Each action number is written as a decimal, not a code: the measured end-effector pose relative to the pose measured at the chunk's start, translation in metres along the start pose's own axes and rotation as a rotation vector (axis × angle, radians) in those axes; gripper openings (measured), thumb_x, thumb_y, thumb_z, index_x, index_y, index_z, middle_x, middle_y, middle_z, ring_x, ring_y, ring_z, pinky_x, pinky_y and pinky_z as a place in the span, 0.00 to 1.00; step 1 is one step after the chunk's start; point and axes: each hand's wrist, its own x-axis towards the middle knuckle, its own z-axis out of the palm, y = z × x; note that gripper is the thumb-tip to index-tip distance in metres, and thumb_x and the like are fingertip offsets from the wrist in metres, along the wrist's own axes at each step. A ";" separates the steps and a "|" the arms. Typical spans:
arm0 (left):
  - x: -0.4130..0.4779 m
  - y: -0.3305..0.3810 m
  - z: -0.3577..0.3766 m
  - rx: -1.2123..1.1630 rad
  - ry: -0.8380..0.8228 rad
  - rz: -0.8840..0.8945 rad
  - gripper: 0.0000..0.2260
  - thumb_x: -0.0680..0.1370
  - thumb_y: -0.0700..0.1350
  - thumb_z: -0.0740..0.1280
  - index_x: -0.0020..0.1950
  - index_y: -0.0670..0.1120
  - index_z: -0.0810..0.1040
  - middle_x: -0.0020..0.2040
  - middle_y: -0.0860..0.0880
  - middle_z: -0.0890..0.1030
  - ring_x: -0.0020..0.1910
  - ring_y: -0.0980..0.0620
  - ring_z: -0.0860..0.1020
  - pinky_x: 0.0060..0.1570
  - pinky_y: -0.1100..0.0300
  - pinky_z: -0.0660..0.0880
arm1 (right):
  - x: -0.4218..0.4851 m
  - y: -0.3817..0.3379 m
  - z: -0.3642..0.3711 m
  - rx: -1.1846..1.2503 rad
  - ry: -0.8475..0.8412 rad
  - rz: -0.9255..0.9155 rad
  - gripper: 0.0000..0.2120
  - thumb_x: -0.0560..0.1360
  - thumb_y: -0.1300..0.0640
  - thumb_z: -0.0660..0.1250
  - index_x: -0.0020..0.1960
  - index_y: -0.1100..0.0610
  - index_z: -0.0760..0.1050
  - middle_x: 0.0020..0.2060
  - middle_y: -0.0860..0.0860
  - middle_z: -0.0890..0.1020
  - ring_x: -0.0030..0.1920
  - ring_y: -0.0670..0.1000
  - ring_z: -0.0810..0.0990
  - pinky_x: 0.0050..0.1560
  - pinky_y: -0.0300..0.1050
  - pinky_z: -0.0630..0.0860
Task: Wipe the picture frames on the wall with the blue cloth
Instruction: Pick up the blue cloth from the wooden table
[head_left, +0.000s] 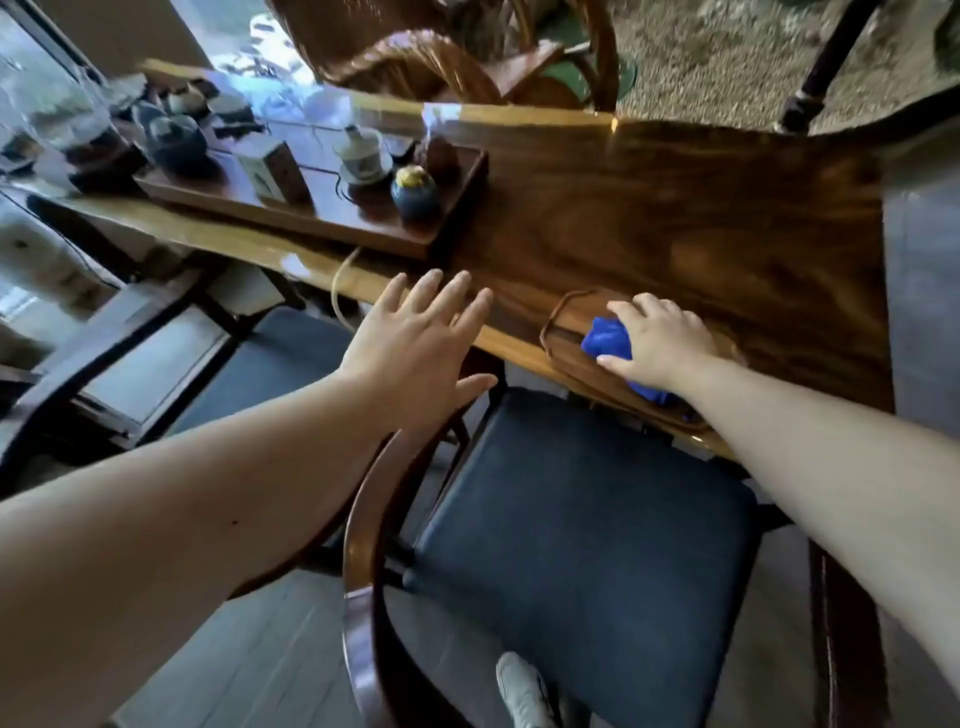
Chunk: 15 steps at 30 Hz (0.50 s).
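Observation:
The blue cloth (609, 338) lies bunched in a shallow wooden dish (561, 358) near the front edge of the long wooden table (675, 218). My right hand (657, 340) is on top of the cloth, fingers curled around it. My left hand (415, 343) hovers flat with fingers spread, over the table's front edge and the chair back, holding nothing. No picture frame or wall is in view.
A wooden chair (582, 545) with a dark seat cushion stands between me and the table. A tea tray (332, 208) with a lidded cup (363, 150), a dark jar (414, 195) and teapots sits at the left. A rattan chair (447, 57) stands beyond.

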 end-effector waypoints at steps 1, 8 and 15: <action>0.006 0.003 0.005 -0.003 -0.006 -0.010 0.39 0.75 0.69 0.52 0.78 0.49 0.47 0.80 0.44 0.52 0.78 0.42 0.50 0.75 0.43 0.51 | 0.002 0.002 0.005 -0.002 -0.033 0.024 0.37 0.70 0.32 0.61 0.72 0.49 0.59 0.66 0.56 0.69 0.64 0.60 0.70 0.61 0.56 0.70; 0.028 0.015 0.041 -0.047 -0.017 -0.024 0.39 0.75 0.69 0.54 0.78 0.48 0.50 0.79 0.44 0.55 0.77 0.42 0.53 0.74 0.43 0.55 | 0.008 0.010 0.047 0.083 -0.139 0.116 0.35 0.74 0.37 0.61 0.75 0.47 0.52 0.66 0.56 0.69 0.63 0.60 0.70 0.57 0.54 0.71; 0.015 0.001 0.041 -0.036 -0.017 -0.053 0.38 0.75 0.69 0.53 0.78 0.48 0.51 0.79 0.43 0.56 0.76 0.43 0.55 0.74 0.43 0.55 | 0.013 -0.004 0.040 0.169 -0.084 0.144 0.22 0.74 0.54 0.61 0.67 0.49 0.62 0.51 0.56 0.76 0.44 0.59 0.77 0.40 0.48 0.69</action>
